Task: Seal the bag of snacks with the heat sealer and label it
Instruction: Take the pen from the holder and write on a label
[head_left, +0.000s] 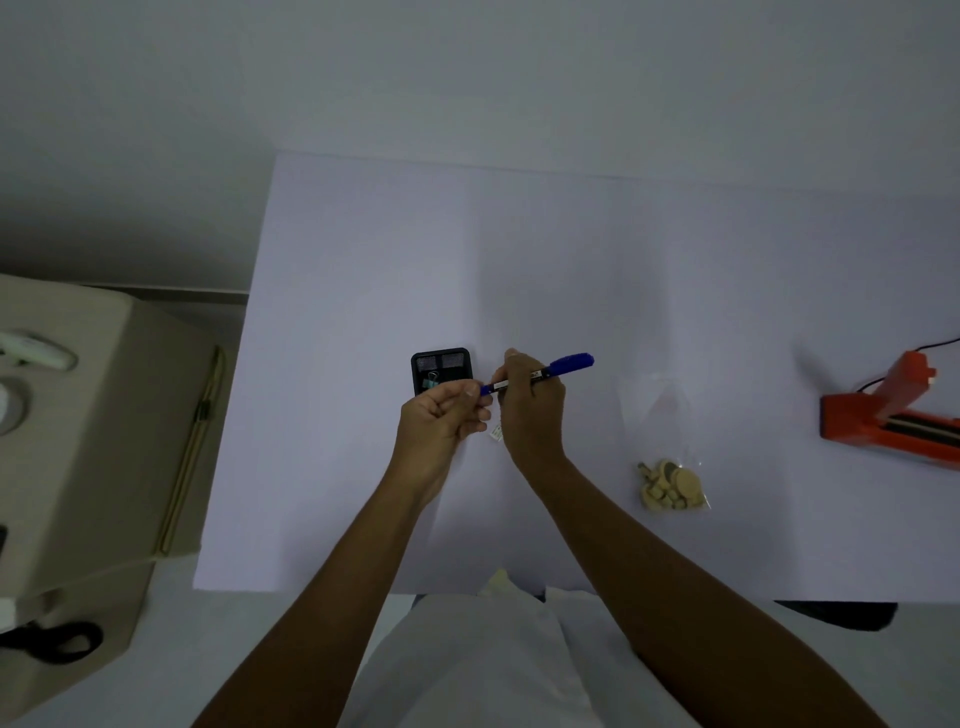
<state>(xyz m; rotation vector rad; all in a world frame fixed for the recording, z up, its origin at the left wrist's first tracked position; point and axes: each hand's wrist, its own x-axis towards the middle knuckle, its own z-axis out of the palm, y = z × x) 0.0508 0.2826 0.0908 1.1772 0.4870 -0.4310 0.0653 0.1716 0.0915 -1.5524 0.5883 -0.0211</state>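
Observation:
My right hand (532, 402) grips a blue marker (563, 365) by its barrel, above the middle of the white table (363, 260). My left hand (444, 415) pinches the marker's blue cap end at the left. A small white label (496, 432) lies on the table just under my hands. The clear bag of tan snacks (672, 483) lies flat to the right, apart from both hands. The orange heat sealer (891, 415) stands at the far right edge with its arm raised.
A black mesh organiser (440, 366) with binder clips stands just behind my left hand. A beige cabinet (104, 415) at the left carries a tape roll, scissors (52, 642) and thin sticks. A black cable runs from the sealer.

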